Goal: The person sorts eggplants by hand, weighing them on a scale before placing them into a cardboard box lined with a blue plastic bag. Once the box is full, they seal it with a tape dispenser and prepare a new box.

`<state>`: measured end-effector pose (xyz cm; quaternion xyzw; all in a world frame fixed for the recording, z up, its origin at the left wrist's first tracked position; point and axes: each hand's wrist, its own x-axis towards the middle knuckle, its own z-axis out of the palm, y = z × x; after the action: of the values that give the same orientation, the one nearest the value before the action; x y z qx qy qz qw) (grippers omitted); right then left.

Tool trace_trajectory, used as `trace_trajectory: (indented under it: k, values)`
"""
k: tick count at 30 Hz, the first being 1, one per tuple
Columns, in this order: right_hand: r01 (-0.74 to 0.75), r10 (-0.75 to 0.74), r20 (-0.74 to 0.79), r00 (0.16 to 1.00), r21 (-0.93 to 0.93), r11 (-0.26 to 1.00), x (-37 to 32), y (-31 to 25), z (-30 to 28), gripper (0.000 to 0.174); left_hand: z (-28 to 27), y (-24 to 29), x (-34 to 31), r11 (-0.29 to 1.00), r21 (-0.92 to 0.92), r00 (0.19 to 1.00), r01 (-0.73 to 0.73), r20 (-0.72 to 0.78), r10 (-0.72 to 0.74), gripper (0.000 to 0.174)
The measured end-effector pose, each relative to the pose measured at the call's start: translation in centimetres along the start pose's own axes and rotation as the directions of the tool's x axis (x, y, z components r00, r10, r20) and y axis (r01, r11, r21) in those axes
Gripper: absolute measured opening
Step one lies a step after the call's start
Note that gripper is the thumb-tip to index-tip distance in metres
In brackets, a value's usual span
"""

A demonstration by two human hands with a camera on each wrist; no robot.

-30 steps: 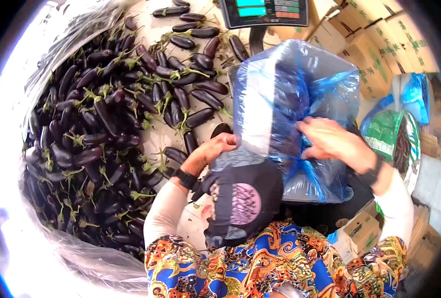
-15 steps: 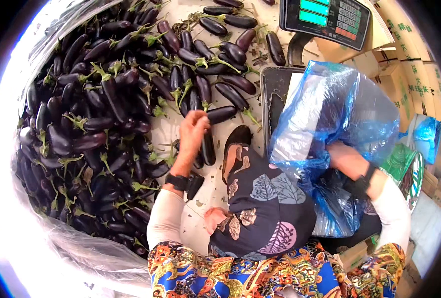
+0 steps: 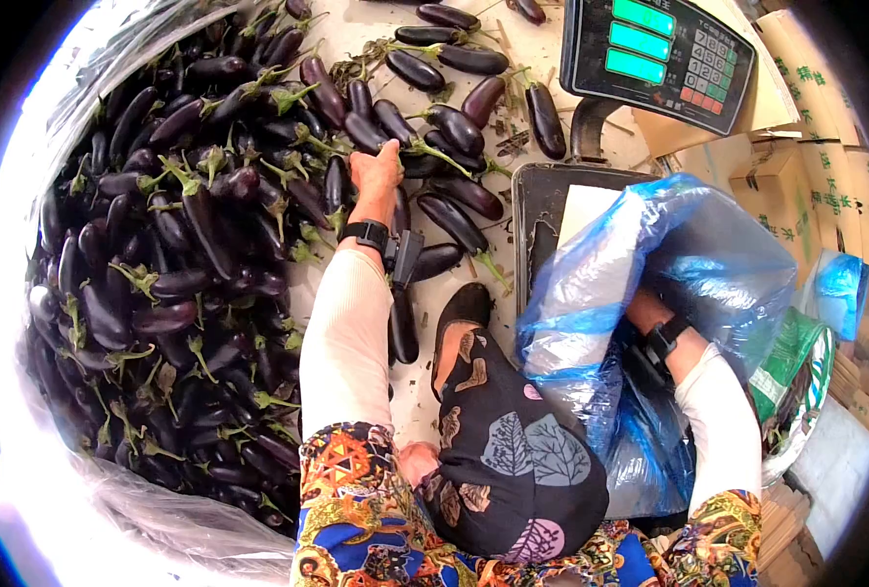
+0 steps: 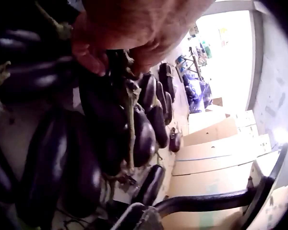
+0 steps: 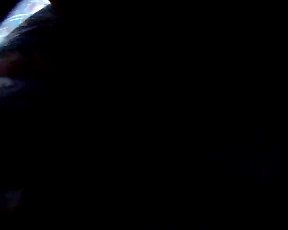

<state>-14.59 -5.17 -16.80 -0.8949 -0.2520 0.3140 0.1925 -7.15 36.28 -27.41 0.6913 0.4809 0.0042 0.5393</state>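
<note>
In the head view, my left hand (image 3: pixel 377 176) is at the right side of the large eggplant heap (image 3: pixel 180 284). The left wrist view shows its thumb and fingers curled around the upper end of a dark eggplant (image 4: pixel 102 108), beside a green stem. My right hand (image 3: pixel 646 309) reaches into a blue plastic bag (image 3: pixel 718 249) that lines a box on the scale platform (image 3: pixel 540 196). Its fingers are hidden by the bag, and the right wrist view is almost wholly dark.
The scale's lit display (image 3: pixel 640 49) stands behind the platform. Loose eggplants (image 3: pixel 454 220) lie on the floor between heap and scale. Clear plastic sheeting (image 3: pixel 160 499) edges the heap. Cardboard boxes (image 3: pixel 786 191) are stacked at the right, with a green-and-white sack (image 3: pixel 786 372) nearby.
My left hand has left the edge of the bag and moved left and forward to the eggplants. My right hand has gone from the bag's top down inside it, and the bag's mouth stands wider.
</note>
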Motion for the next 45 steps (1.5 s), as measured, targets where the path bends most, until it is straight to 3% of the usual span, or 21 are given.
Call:
trace_trajectory:
  k: [4, 5, 8, 10, 12, 14, 15, 17, 19, 22, 23, 25, 26, 27, 29, 31, 34, 39, 43, 44, 45]
  values:
    - [0.02, -0.02, -0.005, 1.0, 0.016, 1.0, 0.7, 0.9, -1.2, 0.022, -2.3, -1.3, -1.1, 0.79, -0.574, 0.943, 0.216, 0.331, -0.018, 0.026]
    - [0.032, -0.032, -0.005, 0.999, 0.012, 0.999, 0.4, 0.9, -1.4, 0.022, -3.5, -2.0, -1.1, 0.7, -0.632, 0.898, 0.333, 0.438, -0.032, 0.02]
    - [0.102, -0.1, 0.028, 0.995, -0.083, 0.991, -1.1, -0.6, -2.5, 0.024, -7.1, -2.1, -6.2, 0.637, -0.668, 0.809, 0.384, 0.576, 0.116, 0.023]
    - [0.196, -0.103, 0.283, 0.954, -0.325, 0.925, -3.9, -4.7, -6.2, 0.021, -8.8, -1.4, -10.6, 0.63, -0.666, 0.754, 0.398, 0.629, 0.189, 0.023]
    - [0.414, -0.068, 0.62, 0.781, -0.433, 0.801, -5.6, -8.1, -10.4, 0.012, -10.0, -1.3, -13.8, 0.606, -0.667, 0.671, 0.433, 0.687, 0.277, 0.025]
    - [-0.073, 0.068, 0.524, 0.849, -0.013, 0.997, -6.5, -11.6, -14.2, 0.016, -10.8, 0.3, -17.6, 0.584, -0.667, 0.581, 0.463, 0.726, 0.369, 0.032]
    - [-0.305, 0.159, 0.497, 0.853, 0.228, 0.925, -6.8, -13.2, -15.2, 0.02, -10.9, 1.2, -19.4, 0.565, -0.656, 0.532, 0.5, 0.748, 0.396, 0.038]
    - [-0.21, 0.101, 0.212, 0.972, 0.593, 0.777, -7.6, -14.8, -15.2, 0.019, -10.8, 2.3, -21.8, 0.639, -0.599, 0.403, 0.483, 0.8, 0.445, 0.046]
    - [0.087, -0.107, -0.03, 0.994, 0.808, 0.583, -7.0, -15.3, -13.8, 0.047, -10.6, 5.1, -25.1, 0.755, -0.52, 0.282, 0.399, 0.853, 0.439, 0.047]
    - [0.118, -0.087, -0.101, 0.991, 0.97, 0.213, -6.2, -17.0, -13.0, 0.046, -9.5, 8.9, -27.8, 0.965, -0.234, -0.101, 0.118, 0.964, 0.246, 0.038]
    - [0.071, -0.05, -0.065, 0.997, 0.99, 0.126, -6.5, -17.3, -13.3, 0.044, -8.7, 8.8, -28.6, 0.95, -0.308, -0.05, -0.047, 0.951, 0.306, 0.036]
    - [0.04, 0.063, -0.051, 0.997, 0.986, 0.16, -7.7, -16.6, -13.9, 0.044, -8.5, 8.3, -27.8, 0.824, -0.365, 0.147, -0.434, 0.873, 0.464, 0.033]
    - [-0.005, 0.086, -0.017, 0.996, 0.968, 0.249, -8.5, -15.6, -14.1, 0.045, -8.9, 8.5, -27.2, 0.86, -0.318, 0.334, -0.398, 0.823, 0.459, 0.027]
    - [-0.054, 0.113, 0.016, 0.994, 0.94, 0.337, -9.3, -14.3, -14.3, 0.046, -8.5, 7.6, -25.3, 0.851, -0.397, 0.433, -0.344, 0.737, 0.519, 0.026]
    - [-0.24, 0.212, 0.16, 0.964, 0.864, 0.443, -10.1, -10.9, -13.2, 0.059, -7.9, 6.1, -21.1, 0.883, -0.255, 0.689, -0.395, 0.554, 0.468, 0.026]
    - [-0.252, 0.239, 0.146, 0.96, 0.823, 0.51, -9.5, -8.4, -10.4, 0.054, -5.7, 1.9, -14.5, 0.805, -0.057, 0.751, -0.591, 0.325, 0.575, 0.032]
    - [-0.541, 0.518, 0.323, 0.792, 0.766, 0.349, -6.0, -5.2, -6.1, 0.05, -2.4, 1.1, -8.3, 0.729, 0.249, 0.771, -0.637, 0.191, 0.608, 0.042]
    - [-0.366, 0.471, -0.021, 0.882, 0.6, 0.712, 1.6, 1.4, 2.3, 0.033, 1.7, 4.3, -4.9, 0.714, 0.593, 0.926, -0.373, 0.191, 0.325, 0.074]
    - [-0.172, 0.212, -0.068, 0.975, 0.376, 0.911, 3.1, 3.9, 3.7, 0.031, 4.0, 2.4, -1.8, 0.705, 0.608, 0.92, -0.365, 0.122, 0.372, 0.069]
    - [-0.11, 0.134, -0.053, 0.99, 0.317, 0.942, 2.8, 3.8, 2.7, 0.031, 4.1, 0.7, 0.0, 0.75, 0.45, 0.858, -0.486, 0.08, 0.508, 0.067]
    - [-0.051, 0.059, -0.024, 0.998, 0.254, 0.966, 2.3, 3.7, 1.7, 0.031, 4.6, -1.1, 3.3, 0.825, 0.276, 0.867, -0.494, 0.085, 0.491, 0.063]
